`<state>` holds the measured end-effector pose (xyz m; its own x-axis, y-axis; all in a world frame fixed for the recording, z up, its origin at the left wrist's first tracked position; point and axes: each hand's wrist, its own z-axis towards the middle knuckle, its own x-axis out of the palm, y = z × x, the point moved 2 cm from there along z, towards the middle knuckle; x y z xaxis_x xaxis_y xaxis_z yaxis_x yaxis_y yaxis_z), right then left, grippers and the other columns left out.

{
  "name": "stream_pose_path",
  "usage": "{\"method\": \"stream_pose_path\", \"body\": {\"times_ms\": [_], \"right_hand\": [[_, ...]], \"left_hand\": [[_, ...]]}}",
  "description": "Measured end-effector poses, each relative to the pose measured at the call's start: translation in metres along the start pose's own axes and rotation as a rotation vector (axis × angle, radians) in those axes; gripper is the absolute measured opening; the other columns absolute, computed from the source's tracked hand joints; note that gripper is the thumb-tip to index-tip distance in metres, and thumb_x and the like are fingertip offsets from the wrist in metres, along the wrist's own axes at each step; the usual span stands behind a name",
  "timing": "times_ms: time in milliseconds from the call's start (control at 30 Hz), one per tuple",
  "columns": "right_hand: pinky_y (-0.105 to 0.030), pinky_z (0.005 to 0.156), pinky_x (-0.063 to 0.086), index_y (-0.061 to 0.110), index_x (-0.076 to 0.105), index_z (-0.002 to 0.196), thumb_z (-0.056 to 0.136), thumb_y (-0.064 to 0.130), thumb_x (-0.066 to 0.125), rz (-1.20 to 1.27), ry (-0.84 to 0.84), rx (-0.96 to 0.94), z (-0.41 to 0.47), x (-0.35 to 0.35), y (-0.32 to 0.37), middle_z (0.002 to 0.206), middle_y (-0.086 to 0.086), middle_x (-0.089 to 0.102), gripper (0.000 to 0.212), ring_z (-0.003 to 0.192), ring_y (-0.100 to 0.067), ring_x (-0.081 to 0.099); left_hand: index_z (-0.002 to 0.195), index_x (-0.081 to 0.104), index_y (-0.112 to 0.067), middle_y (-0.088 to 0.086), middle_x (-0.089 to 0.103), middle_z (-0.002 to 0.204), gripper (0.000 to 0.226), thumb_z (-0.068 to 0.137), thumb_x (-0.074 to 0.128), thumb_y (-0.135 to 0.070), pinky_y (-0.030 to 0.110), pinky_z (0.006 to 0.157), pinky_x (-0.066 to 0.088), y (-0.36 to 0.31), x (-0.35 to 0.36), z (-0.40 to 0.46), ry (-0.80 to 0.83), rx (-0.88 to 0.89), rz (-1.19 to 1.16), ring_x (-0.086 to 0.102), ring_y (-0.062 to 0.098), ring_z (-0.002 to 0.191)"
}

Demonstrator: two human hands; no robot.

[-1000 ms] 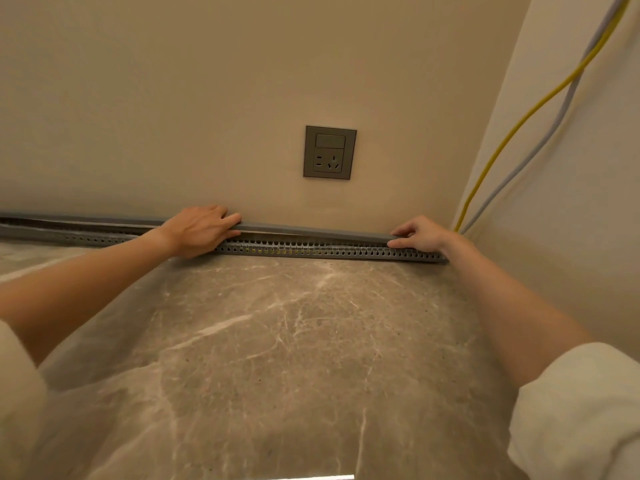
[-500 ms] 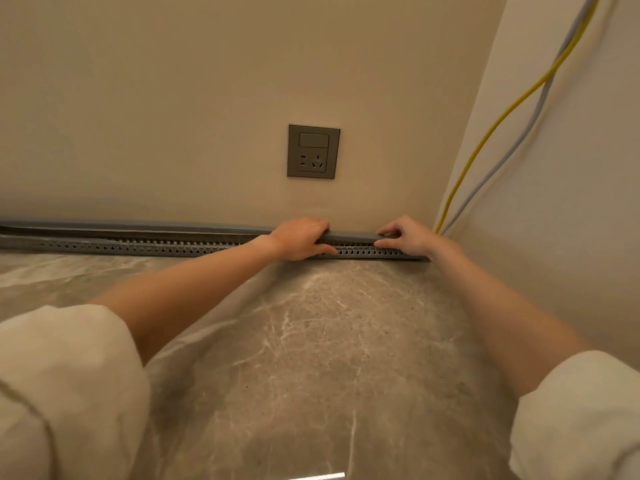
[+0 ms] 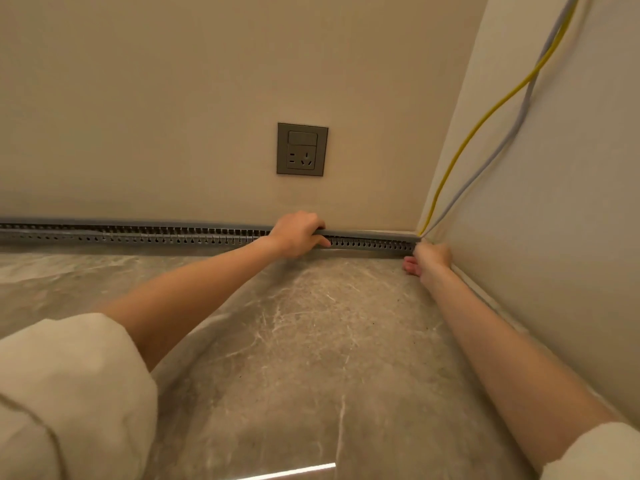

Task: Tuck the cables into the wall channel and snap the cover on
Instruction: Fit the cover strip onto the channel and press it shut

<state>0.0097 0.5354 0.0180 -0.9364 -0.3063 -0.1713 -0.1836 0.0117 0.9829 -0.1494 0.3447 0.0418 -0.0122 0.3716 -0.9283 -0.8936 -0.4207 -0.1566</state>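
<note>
Marble floor (image 3: 294,341); right hand (image 3: 427,259) hides channel (image 3: 138,235) end.

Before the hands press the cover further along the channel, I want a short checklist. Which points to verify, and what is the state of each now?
1. Left hand grips the cover: ok.
2. Right hand at the corner end of the channel: ok.
3. Cover seated right of the left hand: cannot tell.
4. Cover closed left of the left hand: not ok, slots open.
5. Yellow cable and grey cable enter at the corner: ok.
6. Cables tucked inside the channel: cannot tell.
</note>
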Motion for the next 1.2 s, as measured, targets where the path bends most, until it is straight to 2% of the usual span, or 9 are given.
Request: {"method": "stream_pose_path", "body": {"times_ms": [67, 167, 233, 300, 400, 500, 600, 800, 1200], "right_hand": [[-0.032, 0.080, 0.054, -0.001, 0.048, 0.121, 0.092, -0.001, 0.042, 0.264, 0.121, 0.129, -0.006, 0.004, 0.002, 0.110, -0.020, 0.056, 0.029, 0.088, -0.027, 0.058], [-0.032, 0.097, 0.045, 0.001, 0.051, 0.108, 0.088, -0.009, 0.043, 0.534, 0.329, 0.256, -0.017, 0.010, 0.010, 0.120, -0.018, 0.048, 0.023, 0.104, -0.026, 0.055], [-0.035, 0.110, 0.036, -0.001, 0.048, 0.120, 0.092, -0.008, 0.041, 0.701, 0.420, 0.364, -0.022, 0.015, 0.009, 0.136, -0.017, 0.047, 0.030, 0.124, -0.029, 0.050], [-0.037, 0.115, 0.030, 0.002, 0.053, 0.110, 0.095, -0.005, 0.040, 0.761, 0.462, 0.401, -0.027, 0.022, 0.006, 0.137, -0.014, 0.049, 0.021, 0.132, -0.028, 0.045], [-0.038, 0.114, 0.031, 0.006, 0.052, 0.085, 0.097, -0.004, 0.040, 0.845, 0.475, 0.394, -0.031, 0.030, -0.001, 0.109, -0.014, 0.059, 0.020, 0.125, -0.027, 0.049], [-0.041, 0.110, 0.035, 0.006, 0.052, 0.089, 0.096, -0.007, 0.041, 0.923, 0.474, 0.366, -0.026, 0.035, -0.009, 0.113, -0.015, 0.060, 0.019, 0.130, -0.029, 0.046], [-0.042, 0.103, 0.039, 0.006, 0.052, 0.090, 0.095, -0.008, 0.041, 0.933, 0.480, 0.347, -0.021, 0.036, -0.011, 0.091, -0.012, 0.058, 0.019, 0.126, -0.028, 0.048], [-0.030, 0.094, 0.041, 0.011, 0.054, 0.096, 0.095, -0.004, 0.045, 0.968, 0.496, 0.265, -0.020, 0.032, -0.017, 0.095, -0.008, 0.059, 0.017, 0.087, -0.018, 0.057], [-0.028, 0.093, 0.042, 0.008, 0.056, 0.095, 0.095, -0.002, 0.047, 1.004, 0.554, 0.273, -0.017, 0.031, -0.020, 0.095, -0.008, 0.062, 0.014, 0.089, -0.016, 0.059]], "left_hand": [[0.076, 0.060, -0.003, 0.013, 0.066, 0.079, 0.038, 0.084, 0.064, -0.040, 0.032, 0.057, 0.037, -0.001, -0.007, -0.002, -0.021, 0.020, 0.005, 0.060, 0.033, 0.077], [0.089, 0.062, -0.007, 0.011, 0.067, 0.093, 0.033, 0.085, 0.063, -0.040, 0.032, 0.062, 0.037, 0.001, -0.015, -0.007, -0.048, 0.039, 0.017, 0.058, 0.030, 0.086], [0.094, 0.062, -0.008, 0.011, 0.067, 0.096, 0.033, 0.085, 0.063, -0.040, 0.030, 0.062, 0.034, 0.004, -0.018, -0.009, -0.071, 0.037, 0.013, 0.059, 0.030, 0.088], [0.097, 0.062, -0.009, 0.009, 0.067, 0.096, 0.033, 0.085, 0.063, -0.040, 0.030, 0.062, 0.035, 0.005, -0.020, -0.012, -0.075, 0.031, 0.002, 0.059, 0.029, 0.089], [0.097, 0.062, -0.010, 0.010, 0.067, 0.095, 0.031, 0.087, 0.060, -0.039, 0.033, 0.063, 0.041, 0.005, -0.021, -0.011, -0.021, 0.030, -0.010, 0.059, 0.028, 0.085], [0.100, 0.062, -0.009, 0.011, 0.066, 0.096, 0.027, 0.089, 0.058, -0.033, 0.036, 0.069, 0.045, 0.003, -0.019, -0.008, 0.103, 0.001, 0.010, 0.056, 0.026, 0.082], [0.101, 0.061, -0.011, 0.011, 0.066, 0.096, 0.025, 0.090, 0.056, -0.033, 0.036, 0.068, 0.045, -0.008, -0.015, -0.003, 0.150, 0.027, -0.001, 0.054, 0.023, 0.078], [0.112, 0.058, -0.010, 0.011, 0.067, 0.100, 0.037, 0.092, 0.051, -0.041, 0.038, 0.074, 0.046, -0.050, -0.008, 0.013, 0.093, 0.139, -0.056, 0.059, 0.029, 0.090], [0.099, 0.067, -0.006, 0.013, 0.071, 0.092, 0.024, 0.090, 0.058, -0.026, 0.036, 0.070, 0.048, -0.074, -0.005, 0.032, 0.034, 0.063, -0.169, 0.063, 0.029, 0.083]]}}
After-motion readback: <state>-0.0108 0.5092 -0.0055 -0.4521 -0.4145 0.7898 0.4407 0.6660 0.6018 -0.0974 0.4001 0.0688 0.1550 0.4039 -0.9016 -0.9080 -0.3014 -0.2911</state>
